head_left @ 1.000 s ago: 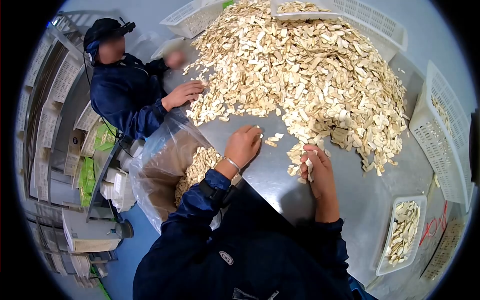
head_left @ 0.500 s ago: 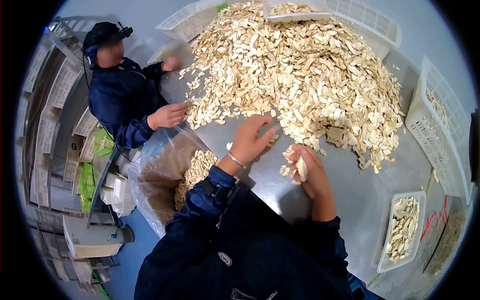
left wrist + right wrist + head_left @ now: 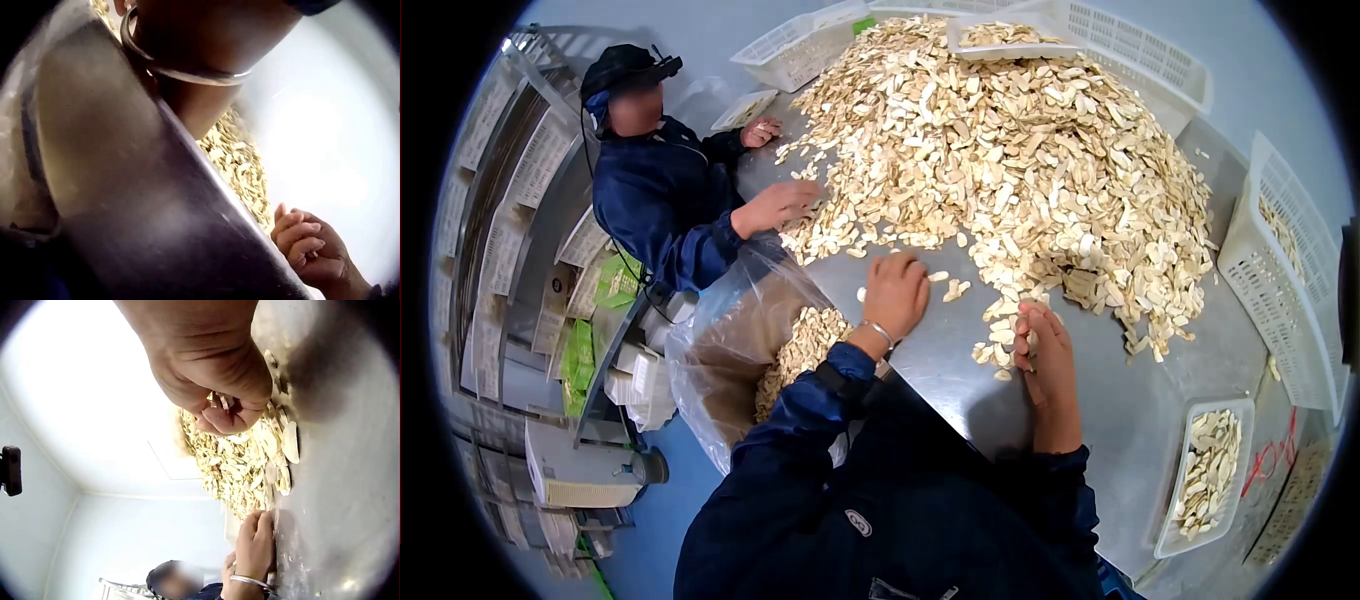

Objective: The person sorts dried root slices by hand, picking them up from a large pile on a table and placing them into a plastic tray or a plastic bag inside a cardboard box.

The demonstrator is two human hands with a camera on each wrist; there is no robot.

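Note:
A big heap of pale, flat dried slices (image 3: 1000, 150) covers the far part of the metal table (image 3: 1120, 420). My left hand (image 3: 897, 293) rests low over the table before the heap, its fingers loosely bent downward and fingertips hidden from above. Beside it lie a few loose slices (image 3: 955, 290). At the heap's near edge, my right hand (image 3: 1048, 355) curls its fingers round several slices (image 3: 224, 401), which show inside the grip in the right wrist view. More slices (image 3: 997, 340) lie just left of that hand.
A plastic-lined box (image 3: 710, 390) of slices stands below the table's left edge. A shallow tray (image 3: 1162, 545) of slices sits at the right, and white perforated baskets (image 3: 1250, 250) border the heap. Another person (image 3: 665, 185) works at the table's left end.
My left hand lifted with thumb and fingers apart, then came back down to the table. The right hand still grips slices but has turned, so they show less from above.

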